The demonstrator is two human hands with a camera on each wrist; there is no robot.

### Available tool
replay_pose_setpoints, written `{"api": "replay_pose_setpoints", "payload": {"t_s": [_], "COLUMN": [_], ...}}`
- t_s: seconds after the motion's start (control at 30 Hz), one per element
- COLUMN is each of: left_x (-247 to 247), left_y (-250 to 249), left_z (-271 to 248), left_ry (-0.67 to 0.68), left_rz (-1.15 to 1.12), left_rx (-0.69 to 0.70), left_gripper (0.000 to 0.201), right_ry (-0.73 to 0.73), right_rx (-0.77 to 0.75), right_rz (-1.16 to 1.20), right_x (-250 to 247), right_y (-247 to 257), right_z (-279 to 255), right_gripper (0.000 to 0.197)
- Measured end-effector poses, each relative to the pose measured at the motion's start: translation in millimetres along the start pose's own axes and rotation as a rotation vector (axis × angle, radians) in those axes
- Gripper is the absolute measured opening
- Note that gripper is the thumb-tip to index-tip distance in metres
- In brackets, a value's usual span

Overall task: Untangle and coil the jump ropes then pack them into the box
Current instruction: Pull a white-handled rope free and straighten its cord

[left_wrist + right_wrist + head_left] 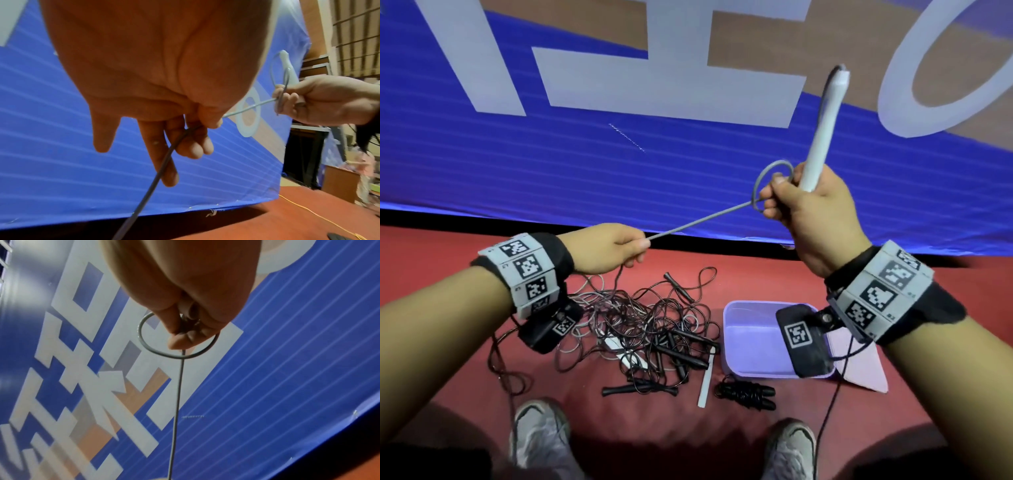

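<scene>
right hand (811,209) grips a white handle (825,126) and a small loop of grey rope (698,222); left hand (609,246) pinches the taut rope at 8 o'clock from it. light, springy cord, best held near the handle. box (750,342) lies at 6 o'clock

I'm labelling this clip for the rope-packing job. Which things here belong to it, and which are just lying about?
Belong to the job:
- grey rope, stretched between left hand and right hand
- white handle, gripped by the right hand
- tangled ropes
- coiled black rope
- purple box

Just lying about:
- pink lid
- blue banner
- shoes
</scene>
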State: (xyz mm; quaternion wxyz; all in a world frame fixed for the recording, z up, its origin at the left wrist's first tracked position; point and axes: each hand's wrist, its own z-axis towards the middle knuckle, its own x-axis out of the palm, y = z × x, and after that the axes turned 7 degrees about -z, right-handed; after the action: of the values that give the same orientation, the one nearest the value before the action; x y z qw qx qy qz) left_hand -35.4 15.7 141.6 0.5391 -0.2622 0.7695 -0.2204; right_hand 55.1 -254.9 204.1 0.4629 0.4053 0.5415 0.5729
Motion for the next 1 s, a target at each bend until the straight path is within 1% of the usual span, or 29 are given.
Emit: {"api": "replay_pose_setpoints", "payload": {"t_s": [0.07,0.13,0.2,0.27,0.33,0.37,0.43,0.5,0.57,0.63,0.7,0.77,0.8,0.87,0.93,1.0], "left_x": [-4.4,-5.9,-6.6,-9.4,-12.5,-13.3,-12.0,-7.0,0.7,7.9,12.2,13.7,14.1,15.1,18.3,22.1], "left_y": [6.6,3.6,-6.8,-18.3,-31.7,-39.5,-55.5,-68.7,-78.3,-85.0,-88.6,-85.7,-82.0,-70.4,-54.7,-32.8], "left_z": [3.0,3.1,2.2,0.8,-0.5,-1.4,-3.8,-6.3,-8.7,-9.6,-9.2,-7.0,-5.9,-3.0,0.0,3.9], "left_ry": [-0.052,-0.152,-0.273,-0.372,-0.407,-0.401,-0.37,-0.336,-0.309,-0.3,-0.319,-0.341,-0.328,-0.235,-0.099,0.002], "left_rz": [-0.036,-0.058,-0.049,-0.044,-0.079,-0.08,-0.024,0.041,0.052,0.013,-0.051,-0.108,-0.139,-0.198,-0.214,-0.142], "left_rx": [-0.041,-0.057,-0.024,0.024,0.073,0.093,0.131,0.189,0.25,0.294,0.312,0.297,0.269,0.195,0.12,0.072], "left_gripper": [0.03,0.027,0.027,0.028,0.028,0.027,0.024,0.023,0.023,0.022,0.022,0.022,0.024,0.032,0.039,0.04], "right_ry": [-0.064,-0.081,-0.015,0.099,0.162,0.162,0.137,0.166,0.291,0.414,0.464,0.433,0.403,0.358,0.298,0.168], "right_rx": [-0.001,0.059,0.177,0.31,0.367,0.352,0.255,0.18,0.174,0.19,0.191,0.172,0.152,0.118,0.084,0.051], "right_rz": [-0.033,-0.1,-0.247,-0.457,-0.592,-0.632,-0.682,-0.635,-0.466,-0.322,-0.267,-0.267,-0.278,-0.28,-0.279,-0.291], "right_x": [-10.7,-20.9,-29.0,-33.5,-33.6,-31.9,-25.4,-14.2,0.5,15.3,24.7,27.5,26.6,22.8,16.3,6.7], "right_y": [-1.3,-7.9,-20.2,-30.4,-34.6,-34.9,-32.2,-26.8,-23.1,-21.7,-23.8,-26.4,-26.7,-23.5,-17.9,-11.1], "right_z": [10.9,20.9,26.6,25.3,21.5,19.5,14.1,4.9,-9.2,-24.6,-35.8,-39.4,-38.0,-32.9,-25.1,-14.9], "right_gripper": [0.025,0.026,0.028,0.027,0.026,0.025,0.022,0.021,0.02,0.018,0.015,0.015,0.016,0.018,0.022,0.025]}}
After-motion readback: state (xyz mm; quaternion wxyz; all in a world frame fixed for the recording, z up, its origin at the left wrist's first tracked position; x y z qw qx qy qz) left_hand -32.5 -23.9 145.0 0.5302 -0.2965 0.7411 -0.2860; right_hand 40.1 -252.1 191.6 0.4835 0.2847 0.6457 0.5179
